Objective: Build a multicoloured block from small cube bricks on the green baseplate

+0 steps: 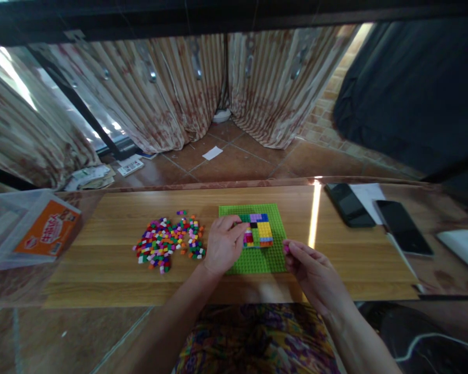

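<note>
A green studded baseplate (253,262) lies on the wooden table, bearing a low block of multicoloured toy bricks (264,228) in yellow, purple, blue, red and other colours. My left hand (223,246) reaches over the plate's left side, thumb and fingers pinched together at the left part of the built bricks. What lies between those fingertips is hidden. Just off the plate's right edge, my right hand (312,267) pinches a small magenta brick (286,249). Left of the plate spreads a pile of loose small bricks (159,241) in many colours.
A clear plastic box (8,213) with an orange label stands at the table's left end. On the right lie a dark phone (349,205), a second phone (403,227), white paper (366,200) and a white object (462,249). Striped curtains (175,98) hang beyond the table.
</note>
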### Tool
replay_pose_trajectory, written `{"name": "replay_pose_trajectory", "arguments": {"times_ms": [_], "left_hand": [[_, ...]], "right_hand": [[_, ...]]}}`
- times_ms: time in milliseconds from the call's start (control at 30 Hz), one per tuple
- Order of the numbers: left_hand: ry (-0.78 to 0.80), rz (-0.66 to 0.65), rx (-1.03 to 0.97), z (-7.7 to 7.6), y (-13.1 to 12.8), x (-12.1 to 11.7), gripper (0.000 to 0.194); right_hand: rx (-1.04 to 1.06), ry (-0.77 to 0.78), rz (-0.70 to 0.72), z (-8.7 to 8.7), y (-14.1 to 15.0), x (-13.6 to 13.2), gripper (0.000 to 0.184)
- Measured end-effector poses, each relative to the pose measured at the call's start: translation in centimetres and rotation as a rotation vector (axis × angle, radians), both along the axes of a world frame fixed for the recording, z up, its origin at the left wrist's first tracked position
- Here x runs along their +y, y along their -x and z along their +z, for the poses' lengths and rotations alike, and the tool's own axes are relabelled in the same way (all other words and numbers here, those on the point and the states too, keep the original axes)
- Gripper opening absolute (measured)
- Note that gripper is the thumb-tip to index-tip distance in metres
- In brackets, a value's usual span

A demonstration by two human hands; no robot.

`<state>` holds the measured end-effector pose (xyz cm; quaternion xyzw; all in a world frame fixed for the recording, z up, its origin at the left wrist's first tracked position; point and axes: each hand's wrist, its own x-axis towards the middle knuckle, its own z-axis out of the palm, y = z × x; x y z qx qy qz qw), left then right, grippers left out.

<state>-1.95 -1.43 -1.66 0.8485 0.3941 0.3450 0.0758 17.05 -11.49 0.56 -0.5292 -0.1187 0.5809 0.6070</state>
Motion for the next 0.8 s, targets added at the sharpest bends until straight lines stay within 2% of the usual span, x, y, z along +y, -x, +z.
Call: {"name": "replay_pose_trajectory", "arguments": {"times_ms": [267,567,700,800], "left_hand": [[-0.072,-0.023,0.156,0.2,-0.2,0.0,0.020],[-0.078,-0.029,0.269,0.4,-0.9,0.1,0.020],[-0.027,-0.025,0.197,0.4,-0.5,-0.2,0.022],[0.046,0.052,-0.013,0.6,0.3,-1.3,0.026]], "right_hand": [[0.011,0.026,-0.016,-0.5,-0.1,-0.3,0.032],[0.016,0.009,-0.006,-0.1,0.5,-0.3,0.034],[0.007,-0.015,0.012,0.4,0.8,-0.4,0.032],[-0.006,-0.008,0.035,0.8,0.9,-0.4,0.034]]}}
